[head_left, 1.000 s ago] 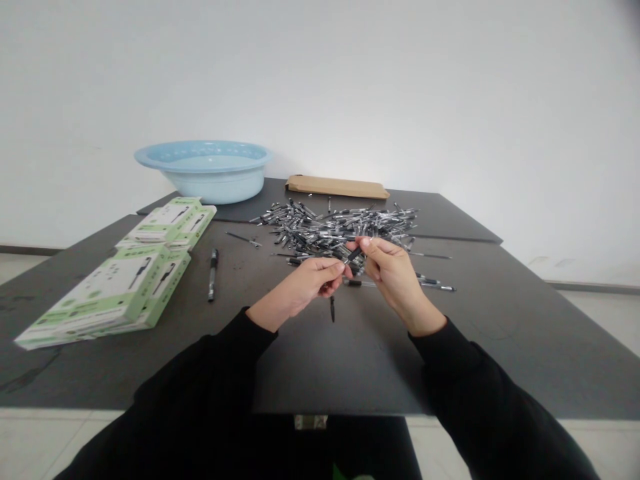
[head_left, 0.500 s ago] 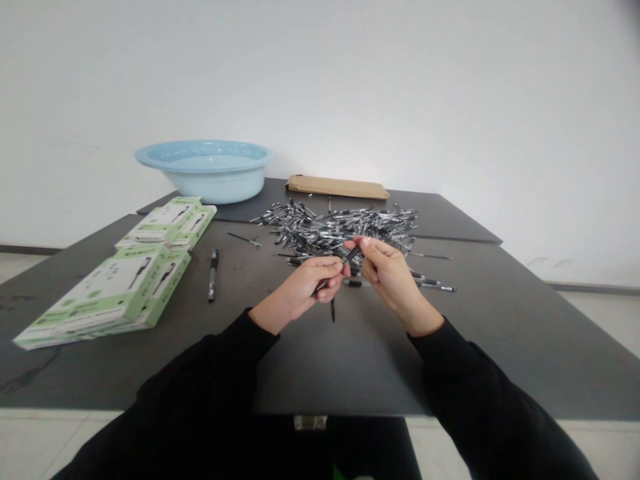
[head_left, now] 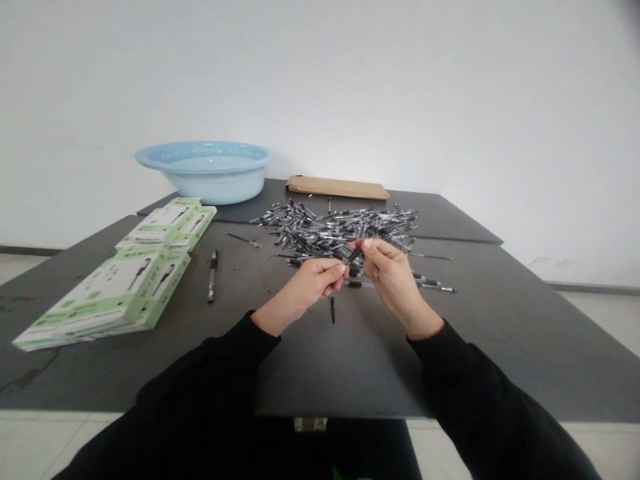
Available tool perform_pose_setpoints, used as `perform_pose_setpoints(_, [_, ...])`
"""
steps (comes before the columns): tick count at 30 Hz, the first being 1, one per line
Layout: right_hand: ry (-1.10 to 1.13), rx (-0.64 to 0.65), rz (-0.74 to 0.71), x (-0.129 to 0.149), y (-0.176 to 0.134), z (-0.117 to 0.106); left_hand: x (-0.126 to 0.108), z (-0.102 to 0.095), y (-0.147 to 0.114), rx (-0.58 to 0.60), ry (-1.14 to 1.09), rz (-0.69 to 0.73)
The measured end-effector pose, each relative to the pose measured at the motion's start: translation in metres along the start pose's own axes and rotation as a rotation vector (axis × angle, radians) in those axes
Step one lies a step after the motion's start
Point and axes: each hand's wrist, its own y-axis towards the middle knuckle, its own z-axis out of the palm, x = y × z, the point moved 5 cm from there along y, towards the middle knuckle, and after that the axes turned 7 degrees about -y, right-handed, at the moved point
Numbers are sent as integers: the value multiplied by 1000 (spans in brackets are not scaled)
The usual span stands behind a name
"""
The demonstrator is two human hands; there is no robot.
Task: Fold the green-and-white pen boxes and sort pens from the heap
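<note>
Mid-frame, the left hand (head_left: 311, 283) and right hand (head_left: 389, 270) stay clamped on a pen (head_left: 355, 255), barely shifted, so handling continues

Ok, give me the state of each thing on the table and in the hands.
Left hand: pinching
Right hand: pinching
Held pen piece: slanted, between both hands
Pen pile: jumbled, loose
Lone pen: lying apart
Small black piece: lying loose
Green-and-white boxes: stacked, overlapping
Blue basin: upright
Cardboard piece: lying flat
</note>
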Motion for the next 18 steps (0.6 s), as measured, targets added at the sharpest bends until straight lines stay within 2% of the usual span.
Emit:
perform_pose_setpoints(8, [-28,-31,6,-6,-1,-2,-1,-2,1,-73,220,88])
perform_pose_setpoints(12, [-8,-6,44,-12,3,-1,0,-6,1,-122,158,65])
perform_pose_setpoints(18, [213,17,118,-14,11,-4,-9,-21,0,-259,54,111])
